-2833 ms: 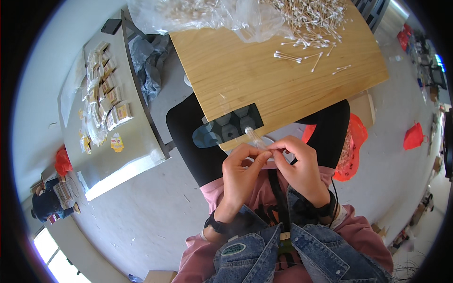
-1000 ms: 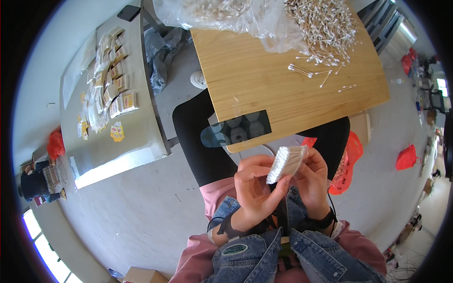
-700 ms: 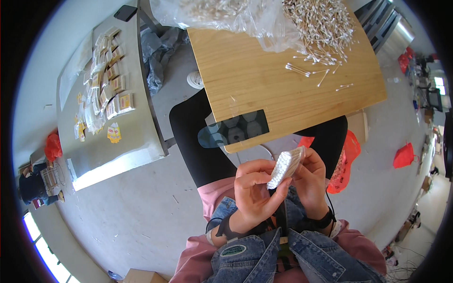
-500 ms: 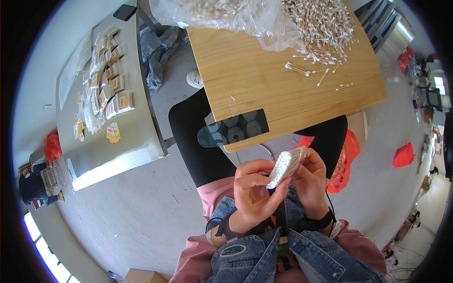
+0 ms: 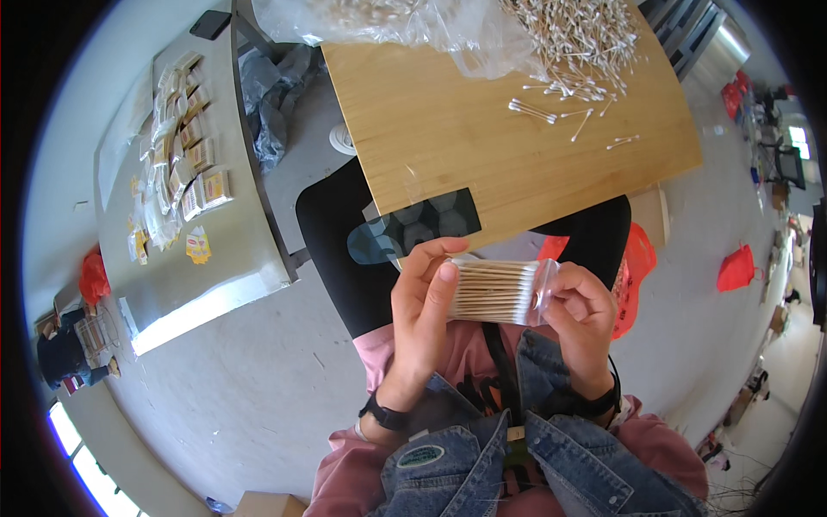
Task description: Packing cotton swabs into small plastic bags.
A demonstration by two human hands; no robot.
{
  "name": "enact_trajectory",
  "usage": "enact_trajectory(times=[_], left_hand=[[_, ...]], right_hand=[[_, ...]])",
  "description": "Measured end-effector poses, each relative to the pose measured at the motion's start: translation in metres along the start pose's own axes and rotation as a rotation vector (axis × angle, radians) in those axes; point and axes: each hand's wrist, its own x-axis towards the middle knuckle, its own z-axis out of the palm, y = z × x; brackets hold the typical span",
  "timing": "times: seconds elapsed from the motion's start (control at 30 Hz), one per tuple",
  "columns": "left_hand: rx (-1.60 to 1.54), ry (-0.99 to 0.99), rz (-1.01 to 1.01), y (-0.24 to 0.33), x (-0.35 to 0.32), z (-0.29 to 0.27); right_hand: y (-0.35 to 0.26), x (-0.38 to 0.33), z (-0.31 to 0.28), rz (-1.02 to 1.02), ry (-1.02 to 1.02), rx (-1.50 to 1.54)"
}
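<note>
Swab packet (image 5: 493, 291), clear: turned since half a second ago from end-on to side-on, sticks now facing me. Location: held over the lap, near the wooden desk (image 5: 525, 164). Left grip (image 5: 419, 319): closed on its left end. Right grip (image 5: 586, 320): pinching its clear right end. Beyond, I list: loose swabs (image 5: 581, 39), heaped; clear bag (image 5: 482, 43); dark panel (image 5: 418, 226), near corner. Leftward: metal desk (image 5: 233, 263), small packets (image 5: 200, 155).

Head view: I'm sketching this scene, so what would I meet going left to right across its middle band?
Yellow cards → left hand → clear bag of cotton swabs → right hand → red bag on the floor.
</note>
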Motion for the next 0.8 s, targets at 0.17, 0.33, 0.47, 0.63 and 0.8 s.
enact_trajectory(times=[0.17,0.33,0.47,0.63,0.8], left_hand=[[0.302,-0.018,0.015,0.004,0.009,0.0],[0.515,0.104,0.042,-0.001,0.004,0.012],[0.586,0.188,0.094,-0.004,0.004,0.016],[0.651,0.229,0.134,-0.003,0.001,0.017],[0.642,0.192,0.105,-0.003,0.006,0.015]], right_hand=[[-0.008,0.0,0.003,0.006,-0.067,-0.116],[-0.013,0.0,0.008,0.042,-0.094,-0.131],[-0.013,0.001,0.008,0.063,-0.095,-0.133],[-0.016,0.008,-0.001,0.024,-0.257,-0.263],[-0.022,0.01,0.001,0.162,-0.216,-0.247]])
